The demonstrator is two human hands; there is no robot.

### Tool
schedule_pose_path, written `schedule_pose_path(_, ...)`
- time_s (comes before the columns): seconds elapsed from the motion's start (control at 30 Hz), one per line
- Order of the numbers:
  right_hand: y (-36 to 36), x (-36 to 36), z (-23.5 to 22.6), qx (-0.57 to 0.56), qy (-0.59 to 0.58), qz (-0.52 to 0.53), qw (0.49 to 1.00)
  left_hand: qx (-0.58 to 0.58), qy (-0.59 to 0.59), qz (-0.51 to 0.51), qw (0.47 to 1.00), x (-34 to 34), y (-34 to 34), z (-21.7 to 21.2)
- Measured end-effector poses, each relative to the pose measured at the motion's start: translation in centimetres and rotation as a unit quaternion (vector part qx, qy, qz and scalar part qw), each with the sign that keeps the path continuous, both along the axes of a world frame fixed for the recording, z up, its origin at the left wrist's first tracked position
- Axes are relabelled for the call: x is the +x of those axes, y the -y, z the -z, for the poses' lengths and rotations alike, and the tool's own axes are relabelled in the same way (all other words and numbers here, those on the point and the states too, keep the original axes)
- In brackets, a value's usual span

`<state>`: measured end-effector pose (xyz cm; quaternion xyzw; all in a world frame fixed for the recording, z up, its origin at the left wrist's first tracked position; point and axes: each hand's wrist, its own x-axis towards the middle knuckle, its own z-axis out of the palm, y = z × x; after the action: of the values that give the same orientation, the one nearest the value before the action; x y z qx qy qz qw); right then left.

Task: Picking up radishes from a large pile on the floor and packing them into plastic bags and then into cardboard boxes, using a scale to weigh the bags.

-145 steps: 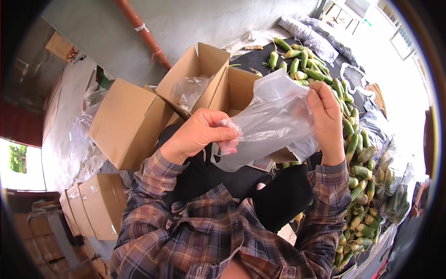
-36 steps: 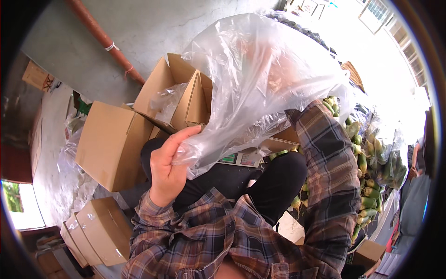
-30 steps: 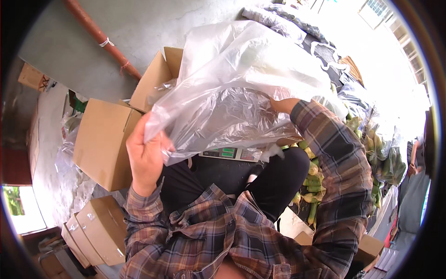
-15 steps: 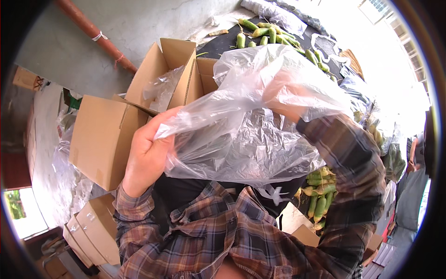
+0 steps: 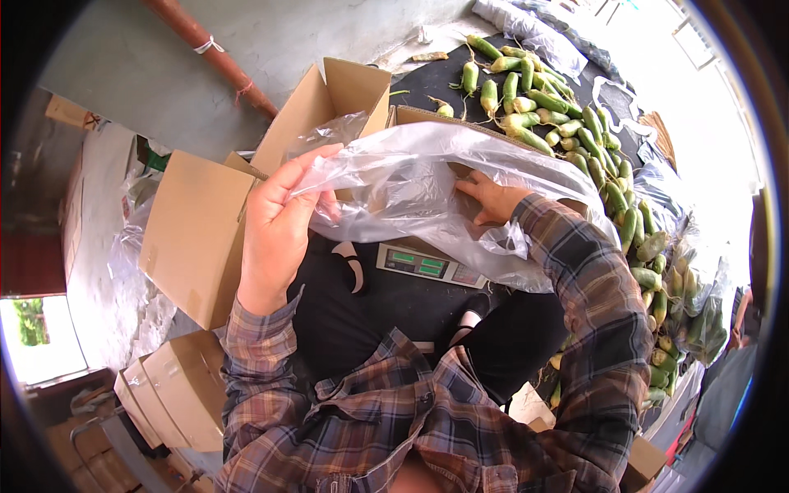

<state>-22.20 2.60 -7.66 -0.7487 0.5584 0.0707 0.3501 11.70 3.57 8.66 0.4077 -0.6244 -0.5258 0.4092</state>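
A large clear plastic bag [image 5: 427, 152] spreads in front of me over a cardboard box, whose rim [image 5: 485, 125] shows behind it. My left hand [image 5: 279, 218] is closed on the bag's left edge, pinching it between thumb and fingers. Inside the bag's mouth is my right hand [image 5: 500, 200], with its fingers apart and the wrist against the lower edge of the film. Below the bag stands a scale with a lit green display [image 5: 415, 261], between my legs.
Many green radishes [image 5: 542, 103] lie on a black sheet at the back and right. Open cardboard boxes [image 5: 193, 222] stand at my left, one with plastic film [image 5: 329, 131] inside. Stacked boxes [image 5: 177, 390] are at lower left. A reddish pipe [image 5: 218, 53] runs along the wall.
The bag has moved from above my lap, forward and down over the box, uncovering the scale. My right hand has gone lower inside it. My left hand keeps its grip on the edge.
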Motion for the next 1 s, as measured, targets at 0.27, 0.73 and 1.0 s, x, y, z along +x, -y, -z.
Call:
schedule_pose_path(0.27, 3.8, 0.8, 7.5, -0.092, -0.086, -0.060, 0.990, 0.124, -0.296, 0.079, 0.944, -4.8, 4.1, 0.5)
schedule_pose_path(0.73, 3.7, 7.1, 10.7, 0.107, 0.041, -0.099, 0.988, 0.092, 0.148, 0.290, 0.941, -11.1, 4.5, 6.1)
schedule_pose_path(1.0, 4.2, 6.8, 9.4, 0.028, 0.037, -0.094, 0.994, 0.030, 0.201, 0.266, 0.942, -12.0, 5.3, 6.5)
